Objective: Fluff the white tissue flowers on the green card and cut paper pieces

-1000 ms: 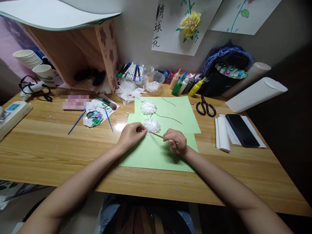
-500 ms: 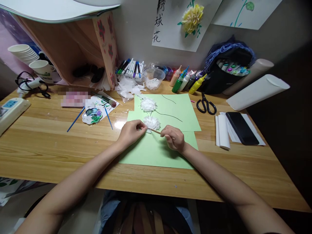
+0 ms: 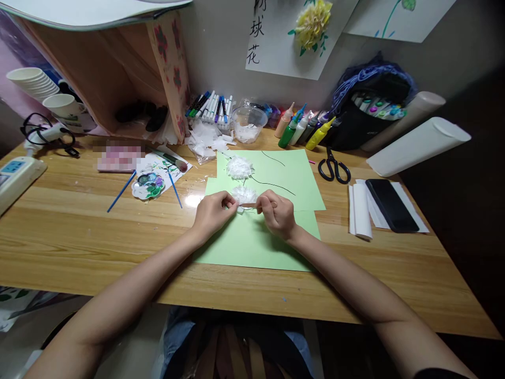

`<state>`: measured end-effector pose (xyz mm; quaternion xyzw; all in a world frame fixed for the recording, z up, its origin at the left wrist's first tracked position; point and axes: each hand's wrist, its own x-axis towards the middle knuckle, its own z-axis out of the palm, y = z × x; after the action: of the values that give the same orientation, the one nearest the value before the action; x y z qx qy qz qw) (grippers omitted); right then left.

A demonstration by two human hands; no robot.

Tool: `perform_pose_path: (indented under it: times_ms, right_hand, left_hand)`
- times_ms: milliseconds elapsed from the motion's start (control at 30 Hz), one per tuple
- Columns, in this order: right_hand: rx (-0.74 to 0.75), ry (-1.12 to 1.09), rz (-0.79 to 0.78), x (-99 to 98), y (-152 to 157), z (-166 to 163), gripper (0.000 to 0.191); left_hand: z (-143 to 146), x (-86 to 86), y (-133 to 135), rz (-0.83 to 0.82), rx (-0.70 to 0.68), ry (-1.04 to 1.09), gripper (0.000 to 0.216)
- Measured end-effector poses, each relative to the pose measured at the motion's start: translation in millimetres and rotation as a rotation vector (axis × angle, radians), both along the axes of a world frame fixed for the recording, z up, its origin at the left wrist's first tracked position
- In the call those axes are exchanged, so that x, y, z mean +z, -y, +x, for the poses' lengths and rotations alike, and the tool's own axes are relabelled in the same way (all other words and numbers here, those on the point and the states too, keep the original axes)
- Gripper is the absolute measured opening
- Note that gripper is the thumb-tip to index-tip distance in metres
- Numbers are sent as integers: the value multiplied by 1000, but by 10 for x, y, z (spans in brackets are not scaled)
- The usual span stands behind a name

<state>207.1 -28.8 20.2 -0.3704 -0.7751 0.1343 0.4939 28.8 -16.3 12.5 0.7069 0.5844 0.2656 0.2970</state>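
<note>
My right hand [image 3: 277, 213] is closed around a thin brown stick [image 3: 248, 205], which points left toward my left hand. Finger and thumb of my left hand [image 3: 215, 215] are pinched at the stick's tip, on a small white paper piece [image 3: 240, 210]. Just beyond the fingers, a fluffy white paper flower [image 3: 243, 195] is partly covered by the hands and stick. A second white paper flower [image 3: 240, 167] lies farther back on a light green sheet [image 3: 303, 184] with thin dark curved lines. Another green sheet [image 3: 256, 250] lies under my hands.
Black-handled scissors [image 3: 334, 171] and a phone [image 3: 392, 205] lie to the right. Glue bottles [image 3: 319, 134], markers [image 3: 213, 108], a plastic bowl [image 3: 248, 126] and white paper scraps [image 3: 207, 139] stand behind. At left are a paint palette [image 3: 148, 186] and brushes [image 3: 121, 191].
My right hand has moved slightly left and up, and the stick now lies nearly level instead of sloping down to the right. My left hand stays pinched in nearly the same place.
</note>
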Motion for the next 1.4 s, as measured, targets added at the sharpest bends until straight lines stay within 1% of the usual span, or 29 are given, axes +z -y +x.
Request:
perform_pose_path:
  times_ms: [67, 167, 333, 467, 767, 900, 1000, 1067, 1200, 1400]
  right_hand:
    - [11, -57, 33, -62, 10, 26, 28]
    - [58, -83, 78, -137, 21, 53, 26]
    - [79, -90, 85, -172, 23, 49, 25]
    - [27, -102, 66, -172, 35, 36, 27]
    - [-127, -130, -38, -183, 46, 9, 33]
    - [-186, -136, -68, -139, 34, -27, 33]
    - [-261, -128, -133, -52, 10, -66, 33]
    - [-285, -109, -170, 15, -15, -99, 32]
    - [-261, -64, -172, 101, -52, -157, 30]
    - [-161, -99, -74, 68, 17, -96, 31]
  left_hand:
    - [1, 0, 2, 3, 0, -1, 15]
    - [2, 0, 4, 6, 2, -8, 14]
    - [5, 2, -1, 3, -1, -8, 14]
    - [6, 4, -4, -3, -5, -13, 14]
    - [6, 8, -3, 11, -13, -39, 15]
    - [10, 31, 3, 30, -15, -62, 17]
    - [9, 39, 5, 28, -21, -63, 16]
    - [6, 36, 4, 24, -27, -56, 15]
    - [2, 17, 2, 28, -28, -52, 14]
    - [20, 5, 5, 38, 3, -69, 13]
